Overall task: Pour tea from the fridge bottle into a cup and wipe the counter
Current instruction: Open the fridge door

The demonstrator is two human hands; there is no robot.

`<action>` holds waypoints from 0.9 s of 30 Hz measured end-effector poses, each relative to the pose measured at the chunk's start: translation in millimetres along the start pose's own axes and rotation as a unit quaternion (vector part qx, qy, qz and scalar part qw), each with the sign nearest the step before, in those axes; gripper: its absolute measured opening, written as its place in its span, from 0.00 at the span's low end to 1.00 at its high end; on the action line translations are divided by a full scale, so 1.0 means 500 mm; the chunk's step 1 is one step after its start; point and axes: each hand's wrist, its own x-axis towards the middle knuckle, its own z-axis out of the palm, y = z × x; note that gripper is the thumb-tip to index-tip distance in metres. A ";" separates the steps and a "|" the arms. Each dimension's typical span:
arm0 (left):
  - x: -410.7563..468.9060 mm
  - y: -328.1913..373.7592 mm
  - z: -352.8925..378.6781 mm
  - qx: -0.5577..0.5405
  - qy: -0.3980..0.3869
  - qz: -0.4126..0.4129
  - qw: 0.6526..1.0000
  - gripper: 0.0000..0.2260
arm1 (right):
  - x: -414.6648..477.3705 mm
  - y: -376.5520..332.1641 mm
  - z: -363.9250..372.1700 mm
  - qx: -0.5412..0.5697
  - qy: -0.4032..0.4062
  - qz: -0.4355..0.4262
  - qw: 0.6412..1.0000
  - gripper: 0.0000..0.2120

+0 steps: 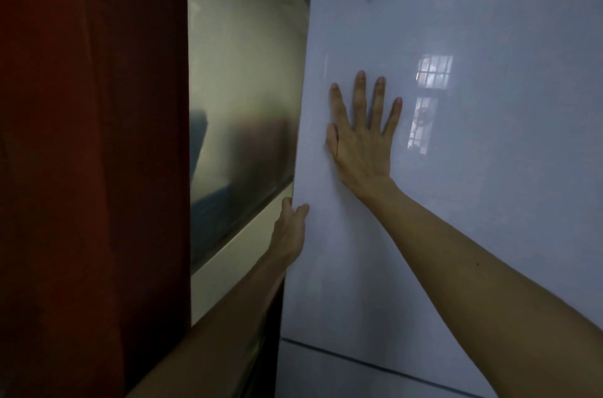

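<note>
Fridge door: opening step

Position of hands. Right hand (362, 133) lies flat on the glossy white fridge door (473, 185), fingers spread and palm pressed to the panel, holding nothing. Left hand (290, 231) is lower down at the door's left edge, fingers curled around that edge so that only the knuckles and the back of the hand show. It grips the edge alone.

Procedure (judgement). The door appears shut or barely cracked, with no interior visible. Pull with the left hand at the edge, where leverage is greatest. Use the flat right hand only to steady or guide the panel; sustained pressure there would work against the pull. Swing the door out smoothly so that anything stored in it does not rock. The red curtain (91, 152) hangs just to the left, so keep the left arm clear of the fabric.

Surroundings. Between curtain and door sits a dull metallic side panel (244, 104) with blurred reflections. A seam (375, 365) crosses the lower front, presumably the line to a second door below.

Containers and contents. None is visible. The tea bottle is presumably inside the fridge, hidden behind the door; its fill level cannot be told. Neither the cup nor the surface to be wiped is in view.
</note>
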 end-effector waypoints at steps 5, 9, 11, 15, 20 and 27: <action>-0.005 0.001 -0.006 -0.008 -0.001 -0.004 1.000 0.07 | 0.001 0.001 -0.004 -0.003 -0.009 -0.005 1.000 0.29; -0.013 0.008 -0.005 -0.011 -0.001 -0.013 1.000 0.08 | -0.001 -0.001 -0.010 -0.004 -0.021 -0.003 1.000 0.29; -0.016 0.010 -0.004 -0.014 0.000 -0.014 1.000 0.08 | -0.002 -0.001 -0.014 -0.002 -0.025 -0.003 1.000 0.29; -0.020 0.010 -0.003 -0.012 0.002 -0.018 1.000 0.08 | -0.002 0.001 -0.018 0.003 -0.033 -0.004 0.999 0.29; -0.040 0.007 -0.015 -0.027 0.002 -0.006 1.000 0.07 | -0.008 -0.008 -0.032 0.001 -0.022 0.000 1.000 0.29; -0.100 0.016 -0.030 -0.018 0.007 0.000 1.000 0.06 | -0.020 -0.032 -0.077 0.020 -0.021 0.021 0.999 0.29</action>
